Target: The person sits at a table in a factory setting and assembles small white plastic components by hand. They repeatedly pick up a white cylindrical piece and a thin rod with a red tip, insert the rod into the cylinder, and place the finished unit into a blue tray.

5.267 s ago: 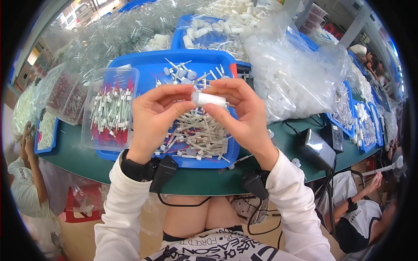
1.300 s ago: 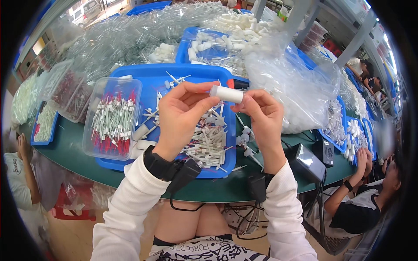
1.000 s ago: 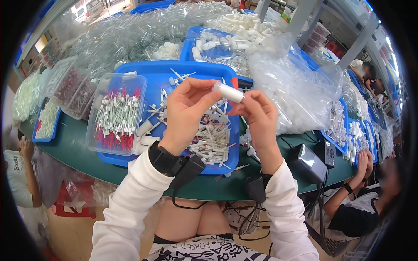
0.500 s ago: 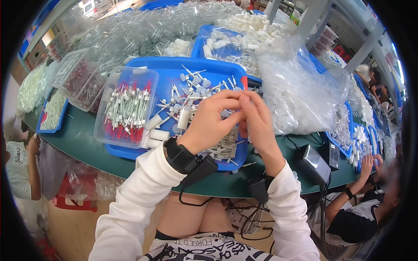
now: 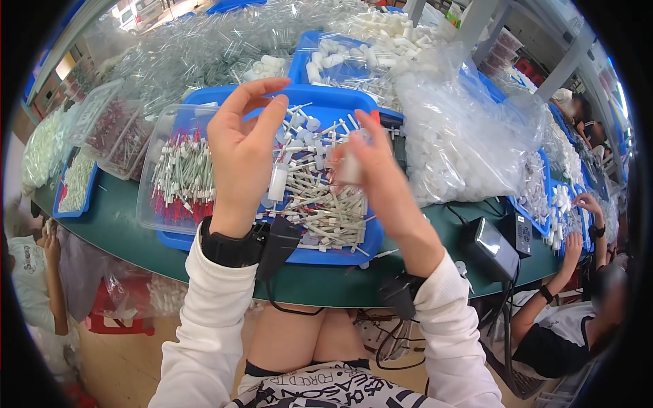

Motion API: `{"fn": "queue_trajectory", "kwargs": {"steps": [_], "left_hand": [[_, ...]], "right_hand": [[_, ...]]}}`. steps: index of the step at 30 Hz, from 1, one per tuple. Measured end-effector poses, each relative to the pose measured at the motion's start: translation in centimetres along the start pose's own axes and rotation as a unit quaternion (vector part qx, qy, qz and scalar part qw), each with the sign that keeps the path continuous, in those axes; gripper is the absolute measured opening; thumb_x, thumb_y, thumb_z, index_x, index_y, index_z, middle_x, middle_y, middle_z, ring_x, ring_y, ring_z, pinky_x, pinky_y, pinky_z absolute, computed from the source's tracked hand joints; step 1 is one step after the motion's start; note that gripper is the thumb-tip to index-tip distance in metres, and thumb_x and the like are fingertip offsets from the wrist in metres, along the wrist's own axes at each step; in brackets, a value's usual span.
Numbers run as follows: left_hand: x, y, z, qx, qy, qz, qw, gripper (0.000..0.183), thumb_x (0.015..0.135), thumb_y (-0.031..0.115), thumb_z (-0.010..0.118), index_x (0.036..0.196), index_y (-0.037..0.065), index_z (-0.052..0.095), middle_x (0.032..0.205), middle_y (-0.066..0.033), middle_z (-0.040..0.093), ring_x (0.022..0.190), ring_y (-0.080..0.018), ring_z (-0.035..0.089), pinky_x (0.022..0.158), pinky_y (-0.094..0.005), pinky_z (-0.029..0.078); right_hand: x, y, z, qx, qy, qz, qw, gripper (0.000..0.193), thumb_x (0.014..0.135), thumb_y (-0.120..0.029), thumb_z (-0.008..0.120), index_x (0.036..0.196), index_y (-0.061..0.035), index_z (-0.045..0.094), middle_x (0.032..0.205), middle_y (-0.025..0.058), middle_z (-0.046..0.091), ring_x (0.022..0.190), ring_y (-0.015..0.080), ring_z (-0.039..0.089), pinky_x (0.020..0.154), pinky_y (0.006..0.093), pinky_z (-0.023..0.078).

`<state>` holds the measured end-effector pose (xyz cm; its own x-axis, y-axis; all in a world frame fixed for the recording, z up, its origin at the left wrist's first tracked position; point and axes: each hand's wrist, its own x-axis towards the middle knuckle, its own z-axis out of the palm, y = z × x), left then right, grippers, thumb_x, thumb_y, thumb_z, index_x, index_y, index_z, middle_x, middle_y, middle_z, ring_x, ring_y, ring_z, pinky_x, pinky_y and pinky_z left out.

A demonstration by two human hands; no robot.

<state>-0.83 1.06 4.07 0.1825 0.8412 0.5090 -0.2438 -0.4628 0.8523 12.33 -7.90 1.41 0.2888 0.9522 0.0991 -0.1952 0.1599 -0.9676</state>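
Note:
My left hand [image 5: 243, 149] is raised over the line where a clear plastic box [image 5: 146, 204] meets a blue tray [image 5: 197, 241]; its thumb and fingers are apart and hold nothing. The box holds many thin white-green stems with red ends. Motion blurs my right hand [image 5: 381, 180] above the right half of the tray. A smeared white cylinder [image 5: 349, 168] sits against its curled fingers and appears held there. Inside the tray, another white cylinder [image 5: 277, 182] lies among small white stick-like parts [image 5: 326, 217] and round translucent caps.
A big clear bag [image 5: 462, 149] of white pieces stands right of the tray. Black adapters [image 5: 488, 248] with cables lie on the green table [image 5: 326, 289]. Behind are a heap of clear tubes [image 5: 190, 61] and a second blue tray [image 5: 297, 68]. Other people's hands [image 5: 573, 248] work at right.
My hands were together over the tray and have parted. The left has moved left and up, its fingers spreading; the right has dropped lower, with a white cylinder now showing at its fingers.

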Motion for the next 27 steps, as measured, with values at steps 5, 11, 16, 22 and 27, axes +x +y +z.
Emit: {"fn": "queue_trajectory", "kwargs": {"steps": [5,11,16,22,27], "left_hand": [[0.3,-1.4,0.0,0.060,0.026,0.043,0.997,0.018,0.079,0.008,0.060,0.097,0.003,0.062,0.095,-0.0048,0.061,0.086,-0.0120,0.052,0.075,-0.0268,0.042],[-1.0,-3.3,-0.1,0.366,-0.181,0.080,0.909,0.018,0.072,0.003,0.061,0.089,0.006,0.063,0.085,-0.0057,0.062,0.081,-0.0190,0.056,0.074,-0.0291,0.044],[-0.9,-4.6,0.1,0.449,-0.191,0.064,0.871,0.023,0.068,0.004,0.065,0.091,0.008,0.062,0.076,-0.0043,0.059,0.078,-0.0271,0.055,0.071,-0.0387,0.043],[-0.6,-4.5,0.0,0.433,-0.098,0.113,0.889,0.020,0.067,0.011,0.070,0.087,0.008,0.066,0.076,-0.0059,0.061,0.074,-0.0241,0.057,0.067,-0.0345,0.044],[-0.7,-3.3,0.7,0.383,-0.004,0.052,0.922,0.017,0.066,0.019,0.074,0.077,0.006,0.069,0.074,-0.0074,0.064,0.063,-0.0189,0.059,0.057,-0.0288,0.044]], "right_hand": [[1.0,0.5,-1.1,-0.164,-0.019,-0.123,0.979,0.042,0.088,-0.028,0.053,0.116,0.0026,0.049,0.098,0.0124,0.058,0.084,0.0153,0.056,0.071,0.0294,0.044],[2.6,0.1,-4.2,-0.489,0.120,-0.201,0.840,0.009,0.077,-0.012,0.057,0.079,-0.0051,0.062,0.072,0.0080,0.057,0.070,0.0216,0.055,0.061,0.0335,0.042],[2.4,-0.6,-5.5,-0.544,0.264,-0.202,0.771,0.003,0.073,-0.010,0.059,0.072,-0.0073,0.059,0.067,0.0063,0.051,0.064,0.0244,0.050,0.059,0.0353,0.042],[2.5,-1.0,-8.6,-0.683,0.234,-0.316,0.616,0.002,0.069,-0.011,0.061,0.072,-0.0107,0.061,0.076,0.0034,0.051,0.075,0.0220,0.050,0.065,0.0344,0.040],[3.1,0.0,-9.0,-0.715,0.181,-0.317,0.596,0.007,0.066,-0.011,0.061,0.073,-0.0112,0.063,0.079,0.0032,0.051,0.078,0.0217,0.049,0.068,0.0349,0.038]]}}
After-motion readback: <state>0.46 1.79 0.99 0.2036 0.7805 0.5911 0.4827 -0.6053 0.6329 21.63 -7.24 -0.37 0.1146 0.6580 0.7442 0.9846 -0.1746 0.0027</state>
